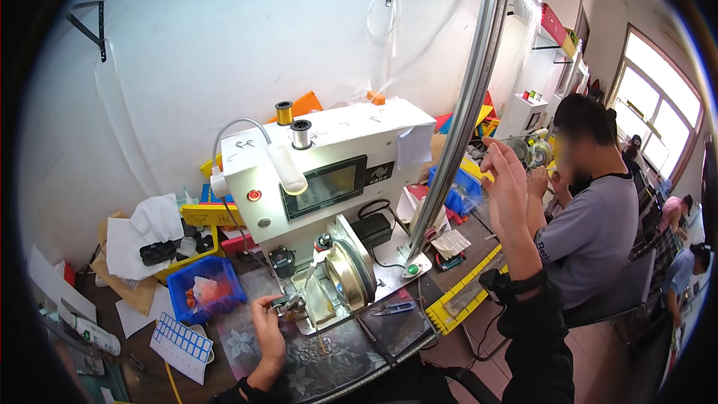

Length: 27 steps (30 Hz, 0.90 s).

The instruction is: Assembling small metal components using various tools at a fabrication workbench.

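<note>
My left hand (268,331) is at the front of a white machine (336,172). Its thumb and fingers close on a small dark metal fixture (289,304) there. Just to the right stands a round brass-coloured wheel (350,275) with a dark rim. My right hand (505,191) is raised high to the right of the machine, beyond the metal post. Its fingers are bent with the tips drawn close together; anything between them is too fine to make out. Small shiny bits (323,347) lie on the mat below the fixture.
A gold spool (284,113) and a silver spool (301,135) stand on the machine, with a lamp (288,168) in front. A metal post (464,97) rises at right. Blue bin (206,289), snips (394,308) and yellow tray (467,290) lie around. A person (591,217) sits at right.
</note>
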Motion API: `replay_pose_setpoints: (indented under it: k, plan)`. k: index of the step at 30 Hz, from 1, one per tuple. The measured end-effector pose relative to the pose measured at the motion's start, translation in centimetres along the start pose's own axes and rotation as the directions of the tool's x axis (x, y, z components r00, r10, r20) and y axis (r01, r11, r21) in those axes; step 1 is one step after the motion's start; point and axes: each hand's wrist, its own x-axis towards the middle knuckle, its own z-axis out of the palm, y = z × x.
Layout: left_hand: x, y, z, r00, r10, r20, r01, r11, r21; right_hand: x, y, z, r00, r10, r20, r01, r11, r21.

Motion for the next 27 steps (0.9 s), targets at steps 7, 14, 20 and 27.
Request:
replay_pose_setpoints:
  k: [7, 14, 20, 27]
  plan:
    - [-0.5, -0.2, -0.2, 0.999, -0.052, -0.008, 0.051, 0.991, -0.122, 2.5, 1.1, 1.1, 0.994, -0.093, -0.062, 0.098, 0.992, 0.077]
    - [-0.6, -0.4, -0.2, 0.999, -0.037, -0.002, 0.036, 0.993, -0.114, 3.6, 2.0, 0.9, 0.993, -0.102, -0.061, 0.114, 0.96, 0.255]
    - [-0.4, -0.7, -0.2, 0.999, -0.036, 0.004, 0.037, 0.997, -0.068, 3.8, 2.8, 0.9, 0.979, -0.195, -0.057, 0.203, 0.938, 0.28]
    - [-0.6, -0.3, 0.4, 1.0, -0.019, -0.013, 0.018, 0.996, -0.086, 2.3, 3.4, 0.7, 0.966, -0.239, -0.102, 0.25, 0.961, 0.121]
